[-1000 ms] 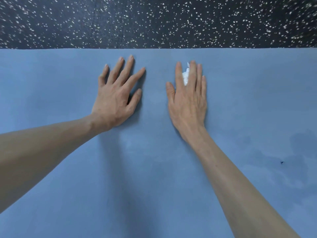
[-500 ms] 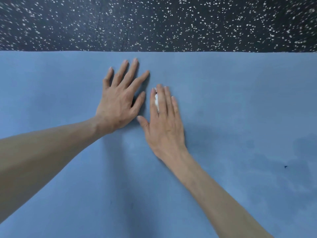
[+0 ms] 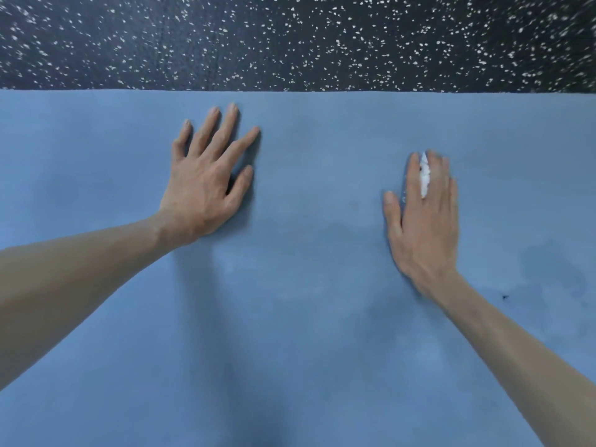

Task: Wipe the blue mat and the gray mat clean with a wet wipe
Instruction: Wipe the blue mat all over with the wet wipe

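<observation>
The blue mat (image 3: 306, 317) fills most of the view, with darker damp patches on its right side. My left hand (image 3: 206, 185) lies flat on it with fingers spread, near the mat's far edge. My right hand (image 3: 425, 221) presses flat on the mat further right, fingers straight. A white wet wipe (image 3: 423, 175) is under that hand; only a strip shows between two fingers. The gray mat is not in view.
Beyond the mat's far edge lies a black floor with white speckles (image 3: 290, 40). A small dark speck (image 3: 504, 297) sits on the mat right of my right forearm.
My right hand slid the wipe toward my left hand, then swept it away to the right. The left hand stayed planted.
</observation>
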